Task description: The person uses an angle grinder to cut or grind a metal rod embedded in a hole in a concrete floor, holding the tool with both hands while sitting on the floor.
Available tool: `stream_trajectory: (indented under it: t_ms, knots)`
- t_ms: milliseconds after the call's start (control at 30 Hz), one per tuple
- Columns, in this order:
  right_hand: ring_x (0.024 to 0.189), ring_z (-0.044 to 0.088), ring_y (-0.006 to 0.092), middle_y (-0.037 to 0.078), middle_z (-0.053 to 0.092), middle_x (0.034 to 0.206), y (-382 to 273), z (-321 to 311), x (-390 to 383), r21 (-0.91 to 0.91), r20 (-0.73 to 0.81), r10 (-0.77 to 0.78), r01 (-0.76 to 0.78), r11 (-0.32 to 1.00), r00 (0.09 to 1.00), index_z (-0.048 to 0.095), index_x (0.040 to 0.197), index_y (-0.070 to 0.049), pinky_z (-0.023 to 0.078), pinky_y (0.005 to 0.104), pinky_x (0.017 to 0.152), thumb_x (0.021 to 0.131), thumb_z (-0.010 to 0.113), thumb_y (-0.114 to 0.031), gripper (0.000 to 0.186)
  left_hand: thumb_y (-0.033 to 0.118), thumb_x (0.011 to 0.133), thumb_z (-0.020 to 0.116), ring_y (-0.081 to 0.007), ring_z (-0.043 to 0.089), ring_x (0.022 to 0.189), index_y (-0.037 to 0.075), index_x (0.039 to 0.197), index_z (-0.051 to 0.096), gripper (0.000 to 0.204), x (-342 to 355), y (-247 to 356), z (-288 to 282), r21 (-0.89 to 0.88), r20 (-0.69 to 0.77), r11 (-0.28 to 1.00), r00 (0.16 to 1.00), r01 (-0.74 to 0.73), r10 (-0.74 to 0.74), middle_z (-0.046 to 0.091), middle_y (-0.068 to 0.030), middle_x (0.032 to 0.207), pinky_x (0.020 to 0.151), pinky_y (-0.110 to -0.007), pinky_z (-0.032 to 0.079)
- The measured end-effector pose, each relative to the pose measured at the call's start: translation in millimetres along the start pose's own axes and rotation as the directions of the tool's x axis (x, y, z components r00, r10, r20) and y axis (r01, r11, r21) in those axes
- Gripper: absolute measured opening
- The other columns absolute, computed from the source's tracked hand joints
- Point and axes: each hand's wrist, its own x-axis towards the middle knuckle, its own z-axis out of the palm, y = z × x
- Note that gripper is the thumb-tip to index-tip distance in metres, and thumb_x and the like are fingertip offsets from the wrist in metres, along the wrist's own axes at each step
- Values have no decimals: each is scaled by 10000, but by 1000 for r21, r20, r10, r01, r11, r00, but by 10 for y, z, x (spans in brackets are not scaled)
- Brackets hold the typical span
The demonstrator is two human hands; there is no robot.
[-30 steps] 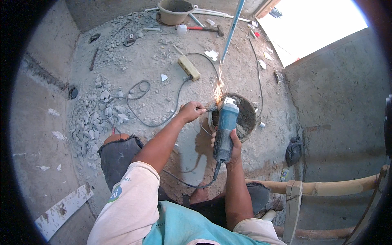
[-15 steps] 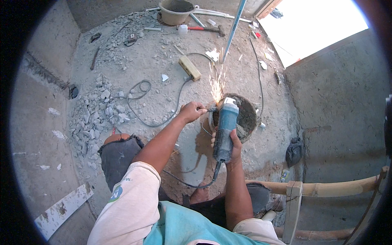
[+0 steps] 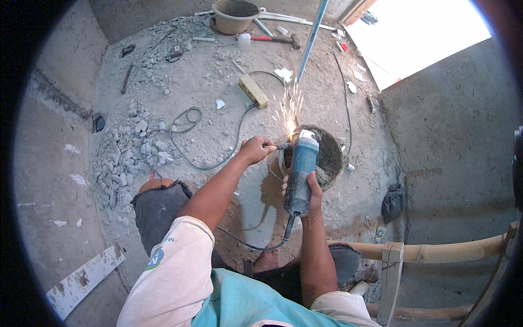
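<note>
My right hand (image 3: 312, 195) is wrapped round the body of a blue and dark grey angle grinder (image 3: 303, 163). The tool's pale metal head points away from me, over the left part of a round bucket (image 3: 339, 175) holding grey mortar. In my left hand (image 3: 256, 150), fingers closed, is one end of a short dark rod (image 3: 283, 146), whose other end meets the left side of the grinder head. Bright sparks (image 3: 290, 114) spray upward from there. The disc itself cannot be made out. A dark power cord (image 3: 256, 248) leaves the grinder's rear and curves left.
Beyond my hands lie a beige extension socket (image 3: 253, 90) and its looping cable (image 3: 210, 167). Broken rubble (image 3: 122, 163) heaps at the left. Further off are a mortar tub (image 3: 235, 23), a red-handled hammer (image 3: 275, 39) and a blue pole (image 3: 312, 41). A bamboo ladder (image 3: 430, 252) stands close right.
The spark spray has shifted slightly in shape and spread. Both hands and the grinder hold nearly the same position.
</note>
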Motion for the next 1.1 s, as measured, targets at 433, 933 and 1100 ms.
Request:
stream_trajectory:
  t_ms: [433,933,1100]
  knots:
    - [785,658,264,192,610,963,-29,-74,-43,52,-18,-32,33,998,999,430,1213,87,580,372,681,883,533,-515,694,303,798,682,-210,633,820,65,933,702,275,14,-26,2,-33,7,999,1000,-2,3,682,-117,854,781,-346,475]
    - [825,654,294,205,613,1007,21,-150,-44,38,64,52,-54,998,997,460,1195,53,563,400,714,887,531,-500,637,239,826,663,-125,601,698,23,897,708,232,189,-219,81,-139,74,990,997,-13,24,678,-53,757,694,-291,478]
    - [818,656,292,203,615,1010,38,-193,-32,49,39,63,-65,997,997,483,1162,53,563,401,712,884,531,-508,628,244,830,662,-119,584,671,31,892,708,227,168,-177,40,-171,91,985,996,-5,21,672,-44,751,659,-287,474]
